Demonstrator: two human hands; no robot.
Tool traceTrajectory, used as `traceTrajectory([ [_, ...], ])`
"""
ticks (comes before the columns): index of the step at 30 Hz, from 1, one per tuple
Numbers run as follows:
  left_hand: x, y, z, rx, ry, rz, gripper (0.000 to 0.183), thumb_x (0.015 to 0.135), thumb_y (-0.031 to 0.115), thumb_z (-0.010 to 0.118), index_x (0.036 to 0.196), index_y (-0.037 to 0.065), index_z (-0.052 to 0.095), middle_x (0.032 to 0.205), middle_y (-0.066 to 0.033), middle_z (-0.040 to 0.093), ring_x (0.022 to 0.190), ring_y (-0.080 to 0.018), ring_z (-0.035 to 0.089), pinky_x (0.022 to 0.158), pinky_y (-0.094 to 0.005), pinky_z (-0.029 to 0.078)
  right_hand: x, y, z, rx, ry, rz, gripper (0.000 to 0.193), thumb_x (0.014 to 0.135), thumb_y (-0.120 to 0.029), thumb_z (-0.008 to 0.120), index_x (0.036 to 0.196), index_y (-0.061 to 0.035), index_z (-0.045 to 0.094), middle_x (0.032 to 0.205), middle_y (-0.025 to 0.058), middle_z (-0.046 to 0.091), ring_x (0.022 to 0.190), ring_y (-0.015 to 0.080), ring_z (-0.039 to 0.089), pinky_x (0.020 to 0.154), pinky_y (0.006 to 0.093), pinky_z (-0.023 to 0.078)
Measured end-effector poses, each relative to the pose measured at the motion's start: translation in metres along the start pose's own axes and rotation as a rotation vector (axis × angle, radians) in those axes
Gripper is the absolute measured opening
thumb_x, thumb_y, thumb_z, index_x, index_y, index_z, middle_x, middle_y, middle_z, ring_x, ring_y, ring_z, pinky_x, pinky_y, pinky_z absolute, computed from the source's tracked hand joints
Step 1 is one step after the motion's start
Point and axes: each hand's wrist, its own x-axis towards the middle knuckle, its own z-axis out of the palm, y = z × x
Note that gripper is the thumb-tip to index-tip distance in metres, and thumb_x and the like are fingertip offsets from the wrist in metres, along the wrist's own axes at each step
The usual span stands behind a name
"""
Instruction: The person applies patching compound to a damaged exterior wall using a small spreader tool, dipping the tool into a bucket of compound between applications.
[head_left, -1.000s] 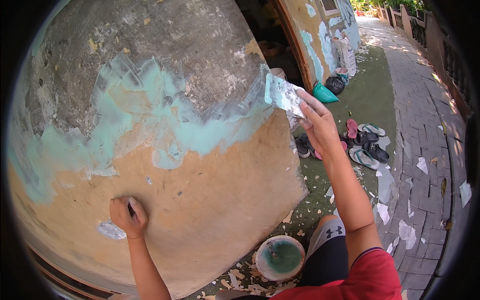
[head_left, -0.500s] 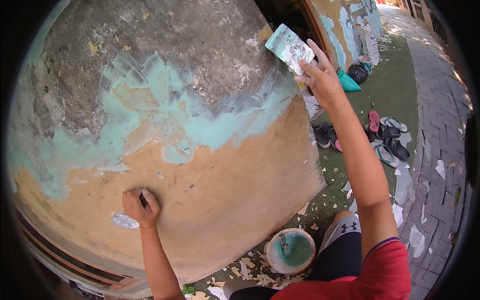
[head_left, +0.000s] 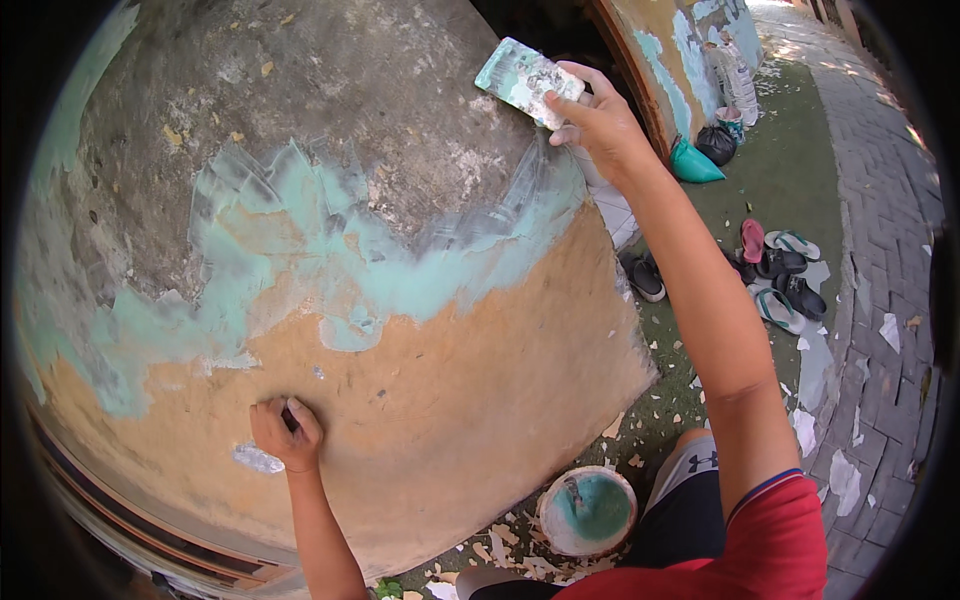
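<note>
My right hand (head_left: 590,120) grips a flat rectangular putty scraper (head_left: 530,82), its face smeared with turquoise and white putty. The scraper is at the upper right part of the wall, in front of the bare grey patch (head_left: 400,70); whether it touches the surface I cannot tell. A band of turquoise putty (head_left: 420,270) runs across the wall between the grey area and the tan paint (head_left: 480,370). My left hand (head_left: 287,434) is closed in a loose fist close to the tan part, beside a small silvery patch (head_left: 258,458). Only a dark hollow shows inside its fingers.
A round pale tub (head_left: 588,510) with turquoise putty and a tool inside stands by my legs. Paint flakes (head_left: 844,482) litter the ground. Several sandals (head_left: 785,270) lie at the right, with a teal bag (head_left: 694,160), a black bag (head_left: 716,145) and a white sack (head_left: 738,90) farther off.
My right hand has moved left with the scraper, which has turned closer to level. The left fist stays in about the same place on the wall, while the view has shifted slightly.
</note>
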Motion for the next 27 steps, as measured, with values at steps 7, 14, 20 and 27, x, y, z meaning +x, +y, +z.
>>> traceTrajectory([
  [7,-0.002,-0.001,-0.002,0.017,-0.027,-0.002,0.008,0.089,0.004,0.058,0.082,0.003,0.054,0.068,-0.0106,0.048,0.057,-0.0284,0.042,0.052,-0.0401,0.032,0.014,0.012,-0.01,-0.29,0.041,0.001,0.057,0.09,-0.013,0.075,0.14,-0.0041,0.047,0.108,0.0088,0.068,0.086,0.0136,0.064,0.058,0.0265,0.051],
  [14,-0.002,-0.003,-0.003,0.007,-0.032,0.01,0.007,0.089,0.004,0.059,0.084,0.001,0.056,0.07,-0.011,0.05,0.059,-0.0278,0.045,0.052,-0.0389,0.033,-0.019,0.014,-0.041,-0.139,0.07,0.131,0.051,0.091,-0.006,0.07,0.137,-0.0025,0.047,0.112,0.0104,0.064,0.087,0.0141,0.064,0.056,0.0265,0.053],
  [20,-0.001,0.0,0.0,0.004,-0.026,0.012,0.007,0.088,0.003,0.058,0.083,0.003,0.054,0.068,-0.0106,0.049,0.058,-0.0285,0.043,0.052,-0.0402,0.032,0.005,-0.01,-0.005,-0.048,-0.041,-0.03,0.053,0.092,-0.008,0.07,0.137,-0.0004,0.044,0.108,0.0109,0.064,0.086,0.0142,0.063,0.058,0.0271,0.053],
  [27,-0.001,-0.002,-0.002,0.008,-0.023,0.015,0.005,0.086,0.001,0.059,0.084,0.002,0.055,0.069,-0.0107,0.048,0.057,-0.0286,0.043,0.052,-0.0406,0.032,-0.004,0.025,-0.043,-0.327,0.071,0.079,0.049,0.094,-0.009,0.069,0.136,-0.0035,0.046,0.108,0.0089,0.064,0.084,0.0138,0.063,0.055,0.028,0.048],
])
